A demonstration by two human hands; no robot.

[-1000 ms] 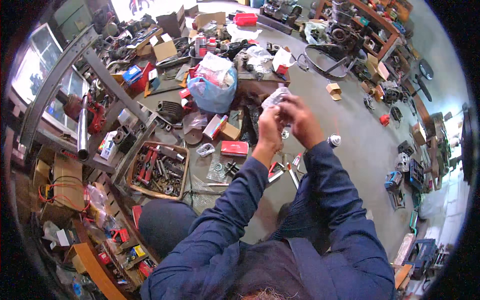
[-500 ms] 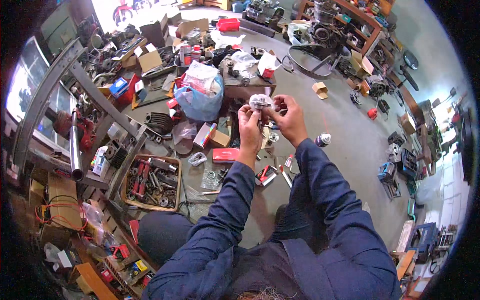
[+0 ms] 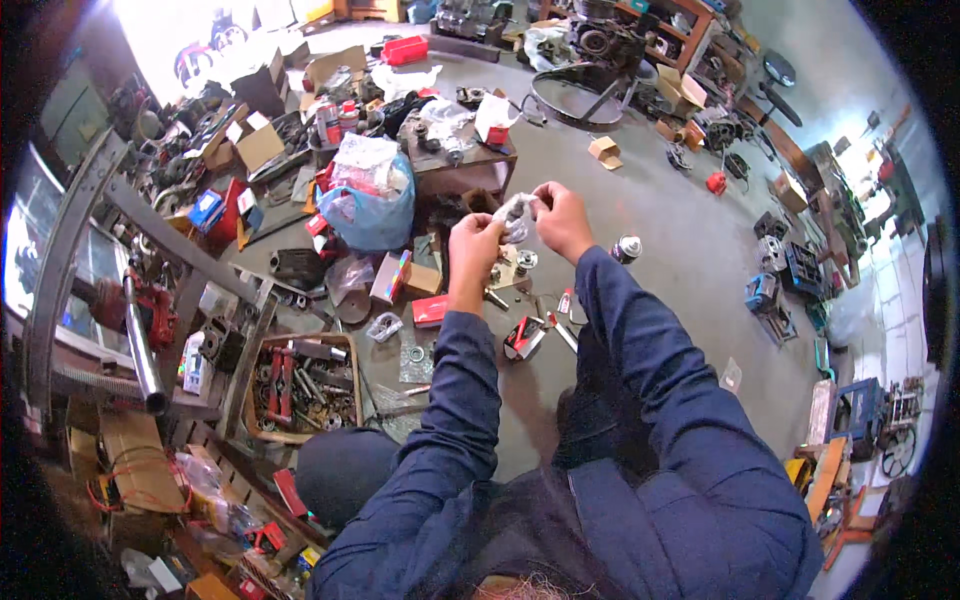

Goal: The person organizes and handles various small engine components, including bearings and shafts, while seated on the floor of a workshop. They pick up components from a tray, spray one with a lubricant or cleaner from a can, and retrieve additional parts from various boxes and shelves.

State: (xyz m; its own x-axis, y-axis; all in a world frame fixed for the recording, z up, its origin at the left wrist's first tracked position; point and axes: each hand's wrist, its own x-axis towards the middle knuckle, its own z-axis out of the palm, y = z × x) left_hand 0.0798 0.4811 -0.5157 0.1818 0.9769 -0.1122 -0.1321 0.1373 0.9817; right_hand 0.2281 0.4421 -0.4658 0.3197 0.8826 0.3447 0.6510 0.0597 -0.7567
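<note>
In front of me a small clear plastic bag (image 3: pixel 515 218) is stretched between my two hands, with what looks like a grey metal part inside. My left hand (image 3: pixel 473 250) pinches its left side. The upper right edge is gripped by the fingers of my right hand (image 3: pixel 562 222). Below the hands, small metal parts (image 3: pixel 524 262) lie on the floor. Nearer to me are a red box (image 3: pixel 430 311) and a red, black and white box (image 3: pixel 524 338). A spray can (image 3: pixel 627 249) stands to the right of my right hand.
A low bench (image 3: pixel 455 180) with parts on it is just beyond my hands, next to a blue plastic bag (image 3: pixel 372 205). At left, a tray (image 3: pixel 257 385) of tools and parts lies by a metal frame (image 3: pixel 190 245). Engine parts and boxes crowd the far floor.
My hands have drawn apart, spreading the plastic bag between them; the metal part shows less plainly than before. The whole view has shifted, with the surroundings moving left in the picture.
</note>
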